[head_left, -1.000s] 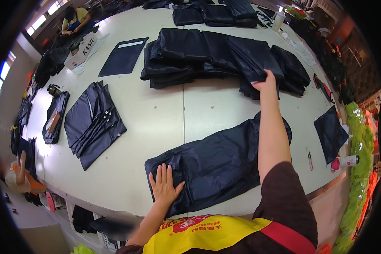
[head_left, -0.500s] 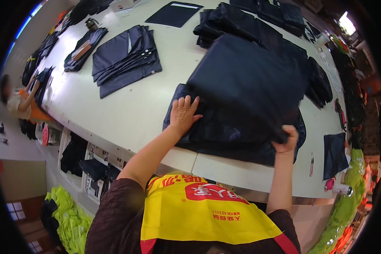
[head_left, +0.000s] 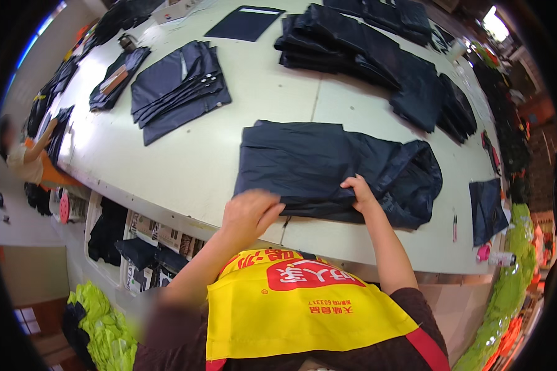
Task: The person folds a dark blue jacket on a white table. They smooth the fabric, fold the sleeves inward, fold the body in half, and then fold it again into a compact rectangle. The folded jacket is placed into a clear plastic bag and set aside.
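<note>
A dark navy folded garment (head_left: 297, 157) of thin, slightly shiny fabric lies near the front edge of the table. Its left part is flat and squarish; the right part is crumpled and rounded. My right hand (head_left: 360, 193) pinches a layer at the garment's near middle, thumb and fingers closed on it. Beside the garment's near left corner hovers my left hand (head_left: 250, 216), smeared by motion, so its finger pose is unclear. Whether it touches the fabric cannot be made out.
Stacks of dark folded garments (head_left: 182, 86) stand at the left and a larger pile (head_left: 346, 46) at the far right. A pen (head_left: 455, 227) and a dark cloth piece (head_left: 487, 211) lie at the right. Another person (head_left: 28, 154) works at the far left edge.
The raised upper part of the garment has come down and now lies folded flat. My right hand moved left to its near middle; my left hand drew back from the fabric toward me.
</note>
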`<state>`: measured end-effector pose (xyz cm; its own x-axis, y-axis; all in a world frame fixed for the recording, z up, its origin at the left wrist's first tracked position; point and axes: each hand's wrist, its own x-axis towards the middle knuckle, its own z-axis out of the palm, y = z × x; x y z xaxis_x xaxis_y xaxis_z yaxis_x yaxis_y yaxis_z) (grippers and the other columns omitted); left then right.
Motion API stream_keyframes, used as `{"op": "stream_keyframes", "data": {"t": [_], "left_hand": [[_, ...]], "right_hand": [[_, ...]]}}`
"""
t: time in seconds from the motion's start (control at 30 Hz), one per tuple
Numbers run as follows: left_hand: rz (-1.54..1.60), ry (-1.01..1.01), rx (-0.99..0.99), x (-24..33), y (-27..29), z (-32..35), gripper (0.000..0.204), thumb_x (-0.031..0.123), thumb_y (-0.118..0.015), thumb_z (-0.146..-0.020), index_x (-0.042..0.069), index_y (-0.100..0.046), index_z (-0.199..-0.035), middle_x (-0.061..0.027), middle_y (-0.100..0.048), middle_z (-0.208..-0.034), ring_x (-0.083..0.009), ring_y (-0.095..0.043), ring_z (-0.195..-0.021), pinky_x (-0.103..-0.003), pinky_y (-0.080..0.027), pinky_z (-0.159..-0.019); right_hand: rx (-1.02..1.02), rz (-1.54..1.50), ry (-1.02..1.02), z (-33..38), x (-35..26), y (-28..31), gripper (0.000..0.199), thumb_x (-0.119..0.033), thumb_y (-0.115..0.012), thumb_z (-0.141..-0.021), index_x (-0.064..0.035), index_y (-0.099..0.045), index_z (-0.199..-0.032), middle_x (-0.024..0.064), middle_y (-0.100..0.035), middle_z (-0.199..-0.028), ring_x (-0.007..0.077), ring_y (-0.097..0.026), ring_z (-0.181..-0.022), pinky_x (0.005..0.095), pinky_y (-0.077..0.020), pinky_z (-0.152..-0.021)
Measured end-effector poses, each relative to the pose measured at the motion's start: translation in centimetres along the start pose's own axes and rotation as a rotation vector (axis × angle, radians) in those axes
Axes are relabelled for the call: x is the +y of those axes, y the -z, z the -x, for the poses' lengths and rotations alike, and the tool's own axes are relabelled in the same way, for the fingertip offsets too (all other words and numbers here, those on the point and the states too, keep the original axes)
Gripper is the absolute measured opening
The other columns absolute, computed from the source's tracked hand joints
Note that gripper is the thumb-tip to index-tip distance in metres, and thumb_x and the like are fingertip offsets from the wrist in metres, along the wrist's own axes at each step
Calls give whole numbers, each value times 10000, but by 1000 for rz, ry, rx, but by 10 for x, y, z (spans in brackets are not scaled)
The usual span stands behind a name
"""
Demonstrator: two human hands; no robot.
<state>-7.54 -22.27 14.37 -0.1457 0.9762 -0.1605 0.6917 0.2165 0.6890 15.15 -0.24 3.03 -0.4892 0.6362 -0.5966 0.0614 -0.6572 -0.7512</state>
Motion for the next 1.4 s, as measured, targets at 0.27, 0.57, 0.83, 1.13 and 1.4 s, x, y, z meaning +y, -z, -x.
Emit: {"op": "stream_keyframes", "data": {"t": [0.27, 0.57, 0.83, 1.13, 1.4], "left_hand": [[-681, -191, 284, -57, -65, -94, 656, 565, -463, -878, 159, -413, -1391, -122, -349, -1458, -290, -269, -1365, -554, -160, -1080], [-654, -254, 323, -61, -72, -96, 704, 629, -432, -861, 159, -423, -1385, -132, -360, -1444, -292, -273, -1358, -557, -164, -1067], [-663, -215, 342, -65, -77, -96, 731, 642, -470, -827, 162, -434, -1376, -132, -398, -1415, -265, -305, -1341, -589, -191, -1047], [-295, -237, -71, -75, -120, -76, 560, 438, -465, -911, 126, -415, -1373, -108, -433, -1385, -231, -394, -1263, -420, -299, -1031], [-128, -487, -453, -12, -49, -4, 418, 276, -597, -877, 71, -548, -1238, -143, -576, -1219, -272, -565, -1085, -349, -440, -926]], "right_hand": [[351, 455, 393, 38, -47, 42, 250, -297, -599, -893, -52, -618, -940, 47, -617, -764, 115, -597, -683, 262, -481, -523], [583, -225, 145, 46, -74, 263, 434, -209, -737, -705, 17, -618, -1056, 153, -674, -998, 305, -658, -875, 412, -534, -838], [414, 737, 944, 124, -147, -113, 495, -277, -756, -687, 45, -619, -1037, 172, -663, -950, 280, -647, -793, 368, -505, -758], [247, 1993, 709, 3, 34, -281, 742, -423, -731, -704, 54, -471, -1211, 289, -440, -1302, 409, -487, -1101, 545, -380, -870], [-149, 1938, 1394, 6, 49, -193, 171, -144, -517, -801, -24, -568, -912, 215, -552, -1214, 338, -553, -1081, 404, -451, -862]]}}
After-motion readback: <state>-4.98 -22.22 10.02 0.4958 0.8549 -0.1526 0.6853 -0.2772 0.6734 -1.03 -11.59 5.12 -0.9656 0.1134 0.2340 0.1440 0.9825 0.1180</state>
